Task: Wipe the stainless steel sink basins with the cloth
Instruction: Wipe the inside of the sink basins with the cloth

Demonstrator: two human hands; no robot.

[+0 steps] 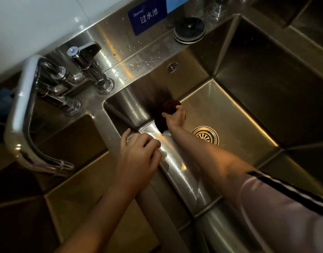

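Cloth wiping the basin's far-left corner

Right hand (175, 116) fingers clamped on the cloth (167, 114); left hand (138, 154), fingers loosely curled, could slip off the wet divider (177, 161).

brushed stainless steel sink basin (230, 110): satin sheen, water-beaded rim | curved chrome faucet (25, 114): mirror-glossy, smooth | dark brown cloth (168, 110): soft, matt | blue plastic label (147, 15): smooth, slight gloss | round black drain stopper (189, 30): matt, ribbed, metal-rimmed

Pale sleeve (277, 212), black-and-white stripe
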